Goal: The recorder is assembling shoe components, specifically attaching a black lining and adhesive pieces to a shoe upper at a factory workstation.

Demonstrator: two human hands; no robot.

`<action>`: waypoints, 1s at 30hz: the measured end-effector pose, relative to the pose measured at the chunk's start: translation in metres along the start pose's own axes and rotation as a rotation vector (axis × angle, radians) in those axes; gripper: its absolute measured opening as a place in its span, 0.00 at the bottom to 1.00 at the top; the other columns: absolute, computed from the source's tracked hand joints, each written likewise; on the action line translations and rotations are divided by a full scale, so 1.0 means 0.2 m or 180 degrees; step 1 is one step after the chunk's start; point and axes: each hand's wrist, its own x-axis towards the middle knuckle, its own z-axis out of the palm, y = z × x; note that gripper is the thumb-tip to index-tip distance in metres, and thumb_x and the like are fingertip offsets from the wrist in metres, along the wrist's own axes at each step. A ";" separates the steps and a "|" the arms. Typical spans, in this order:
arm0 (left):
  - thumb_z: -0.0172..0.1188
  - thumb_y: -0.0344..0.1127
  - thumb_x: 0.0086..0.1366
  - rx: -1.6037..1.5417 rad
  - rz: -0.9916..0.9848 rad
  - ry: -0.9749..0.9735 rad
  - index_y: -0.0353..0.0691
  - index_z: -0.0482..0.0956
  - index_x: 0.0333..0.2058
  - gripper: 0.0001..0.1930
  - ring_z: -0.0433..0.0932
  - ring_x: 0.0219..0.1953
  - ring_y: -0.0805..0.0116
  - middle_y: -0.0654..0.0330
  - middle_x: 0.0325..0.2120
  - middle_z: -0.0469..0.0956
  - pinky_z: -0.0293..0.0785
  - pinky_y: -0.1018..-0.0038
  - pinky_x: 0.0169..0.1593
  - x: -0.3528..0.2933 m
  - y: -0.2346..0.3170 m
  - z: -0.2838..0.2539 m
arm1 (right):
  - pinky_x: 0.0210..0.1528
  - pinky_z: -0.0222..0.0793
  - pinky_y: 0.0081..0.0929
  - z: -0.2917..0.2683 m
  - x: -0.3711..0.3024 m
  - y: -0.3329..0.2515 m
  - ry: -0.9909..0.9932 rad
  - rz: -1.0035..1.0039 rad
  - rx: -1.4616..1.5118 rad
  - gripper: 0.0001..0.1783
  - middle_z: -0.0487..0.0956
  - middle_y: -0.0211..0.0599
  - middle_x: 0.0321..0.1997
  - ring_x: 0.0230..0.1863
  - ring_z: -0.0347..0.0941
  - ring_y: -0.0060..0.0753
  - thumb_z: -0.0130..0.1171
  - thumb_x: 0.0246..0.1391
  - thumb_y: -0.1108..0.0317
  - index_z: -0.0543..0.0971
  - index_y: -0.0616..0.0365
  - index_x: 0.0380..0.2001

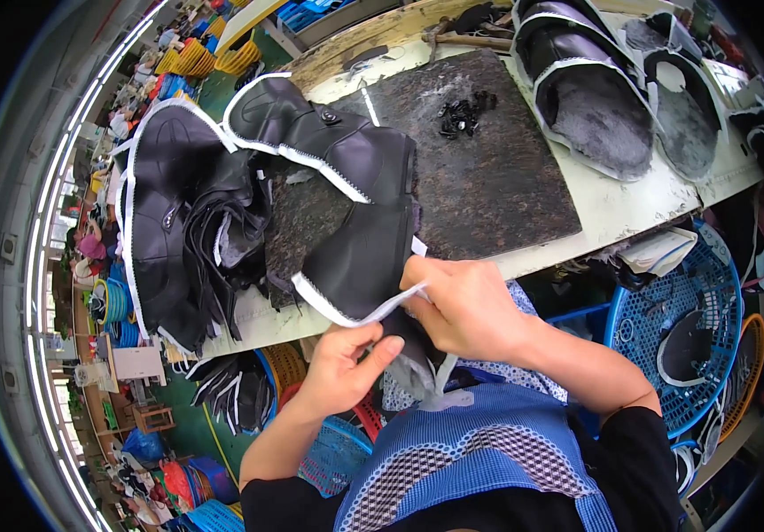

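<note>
A black boot upper [360, 248] with a white-trimmed edge reaches from the worktable over its near side toward me. My right hand [471, 310] pinches its near edge between thumb and fingers. Just to the left, my left hand [342, 359] is closed on the same white edge, its thumb raised along the outside. Grey lining shows below the hands. Farther up lies a black strapped piece [338, 142] with a round fastener; whether it joins the held upper I cannot tell. More black uppers [165, 186] lie piled to the left.
A dark speckled slab [515, 191] lies on the pale worktable [533, 259], with small black parts [466, 113] heaped on it. Grey-lined boot pieces [599, 120] are stacked at the back right. A blue basket [617, 319] stands at the lower right, beside an orange one [754, 363].
</note>
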 end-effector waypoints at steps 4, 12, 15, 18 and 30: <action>0.57 0.19 0.61 -0.0249 0.0365 0.0042 0.30 0.76 0.42 0.10 0.75 0.44 0.72 0.59 0.41 0.76 0.71 0.75 0.49 0.00 -0.03 0.05 | 0.25 0.67 0.37 -0.01 0.01 0.04 0.0144 -0.0208 -0.0109 0.09 0.75 0.39 0.23 0.26 0.74 0.45 0.62 0.44 0.75 0.71 0.57 0.28; 0.53 0.18 0.62 -0.0561 0.0389 0.0129 0.27 0.73 0.47 0.13 0.76 0.45 0.71 0.55 0.43 0.76 0.73 0.76 0.47 -0.07 -0.04 0.01 | 0.26 0.67 0.34 -0.04 0.09 0.00 0.0182 -0.0528 -0.0366 0.11 0.74 0.35 0.23 0.27 0.70 0.41 0.64 0.41 0.76 0.70 0.57 0.25; 0.51 0.17 0.62 -0.0658 0.0546 0.0076 0.26 0.72 0.48 0.14 0.76 0.47 0.69 0.53 0.44 0.76 0.73 0.76 0.48 -0.07 -0.04 0.01 | 0.26 0.67 0.35 -0.05 0.12 0.01 0.0179 -0.0583 -0.0403 0.11 0.74 0.36 0.23 0.27 0.70 0.41 0.64 0.40 0.76 0.71 0.57 0.25; 0.52 0.17 0.61 -0.0495 0.0774 -0.0071 0.26 0.72 0.48 0.15 0.76 0.49 0.66 0.52 0.44 0.76 0.72 0.73 0.51 -0.06 -0.04 0.00 | 0.27 0.68 0.36 -0.08 0.17 0.02 0.0309 -0.0556 -0.0577 0.10 0.73 0.36 0.22 0.28 0.71 0.42 0.63 0.40 0.76 0.71 0.58 0.26; 0.58 0.38 0.59 -0.1578 0.0612 0.0317 0.29 0.54 0.63 0.38 0.70 0.58 0.57 0.48 0.60 0.64 0.65 0.64 0.63 -0.02 -0.19 0.01 | 0.49 0.63 0.28 -0.02 0.22 0.23 -0.0794 0.0265 0.2053 0.22 0.71 0.33 0.39 0.43 0.66 0.25 0.70 0.47 0.64 0.72 0.61 0.42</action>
